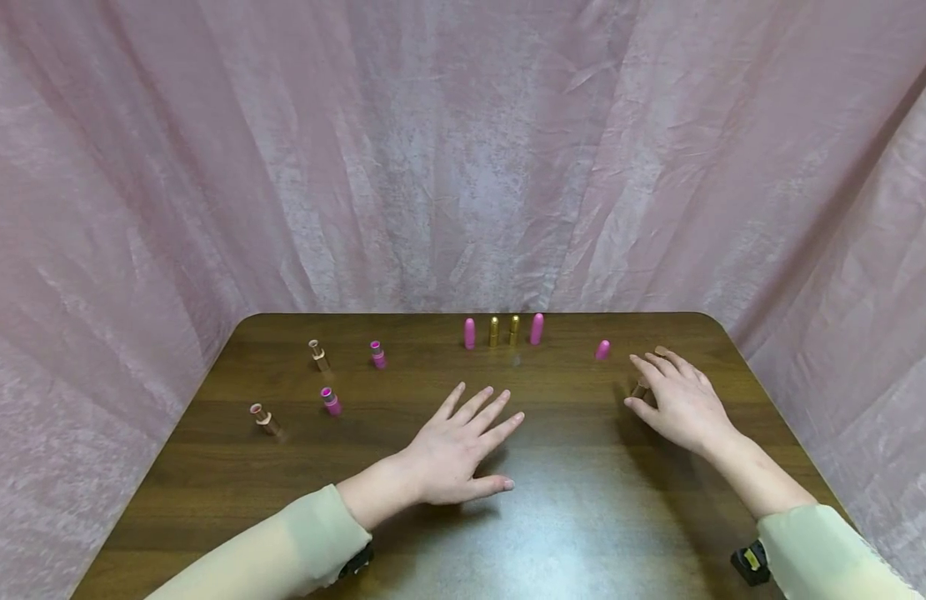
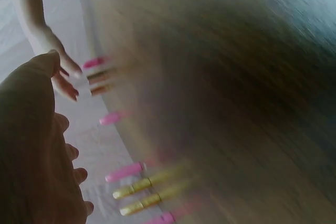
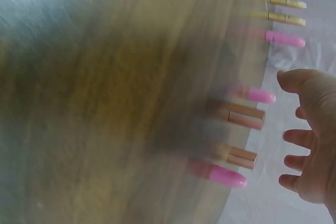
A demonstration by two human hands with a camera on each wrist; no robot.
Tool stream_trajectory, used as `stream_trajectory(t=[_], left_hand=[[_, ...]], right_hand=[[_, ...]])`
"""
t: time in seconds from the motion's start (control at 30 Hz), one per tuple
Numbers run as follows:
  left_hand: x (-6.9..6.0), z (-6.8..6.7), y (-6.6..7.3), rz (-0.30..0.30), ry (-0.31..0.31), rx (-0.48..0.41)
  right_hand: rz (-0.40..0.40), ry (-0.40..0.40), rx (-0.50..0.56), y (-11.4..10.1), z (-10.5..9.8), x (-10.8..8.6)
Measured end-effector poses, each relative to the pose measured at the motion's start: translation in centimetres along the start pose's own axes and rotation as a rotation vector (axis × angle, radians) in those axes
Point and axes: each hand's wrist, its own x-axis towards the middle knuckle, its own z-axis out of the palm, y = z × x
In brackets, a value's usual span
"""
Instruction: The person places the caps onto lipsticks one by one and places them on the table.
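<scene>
My left hand (image 1: 455, 454) hovers palm down with spread fingers over the middle of the table, holding nothing. Over the table's right part is my right hand (image 1: 683, 404), its fingers loosely bent and empty. Under it a copper cap (image 1: 640, 388) shows between thumb and fingers, and another copper piece (image 1: 661, 351) shows past the fingertips. A short pink cap (image 1: 603, 350) stands just left of this hand. The right wrist view shows two copper caps (image 3: 247, 116) (image 3: 242, 157) between two pink ones (image 3: 261, 95) (image 3: 228, 177), apart from the fingers.
At the back middle of the table (image 1: 568, 533) two gold tubes (image 1: 493, 332) (image 1: 514, 330) stand between two pink tubes (image 1: 469, 333) (image 1: 537, 329). On the left are two uncapped copper tubes (image 1: 317, 356) (image 1: 264, 419) and two uncapped pink ones (image 1: 377, 355) (image 1: 331, 402). Pink curtains (image 1: 463, 150) hang behind.
</scene>
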Motion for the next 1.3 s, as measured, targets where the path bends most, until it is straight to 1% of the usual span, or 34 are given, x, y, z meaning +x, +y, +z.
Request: stream_trajectory(t=[0.13,0.27,0.47,0.6,0.73,0.9,1.07,1.3], left_hand=[[0.7,0.1,1.3,0.03,-0.014,0.006],[1.7,0.3,2.7,0.051,-0.025,0.017],[3.5,0.6,4.5,0.068,-0.036,0.016],[4.6,0.9,5.4,0.073,-0.052,0.022],[5.5,1.2,6.0,0.064,-0.072,0.021],[6.2,1.5,6.5,0.057,-0.105,0.003],[6.5,1.8,6.8,0.055,-0.131,-0.016],[6.6,1.9,6.9,0.044,-0.138,-0.001]], right_hand=[[0.034,-0.013,-0.024,0.7,-0.3,0.7],[0.065,-0.056,-0.055,1.3,-0.3,1.4],[0.09,-0.118,-0.07,1.8,0.0,2.2],[0.098,-0.141,-0.072,2.1,0.2,2.5],[0.103,-0.141,-0.068,2.2,0.3,2.8],[0.098,-0.143,-0.065,2.0,0.2,2.9],[0.1,-0.149,-0.074,1.9,0.3,3.0],[0.085,-0.148,-0.07,2.0,0.6,3.1]])
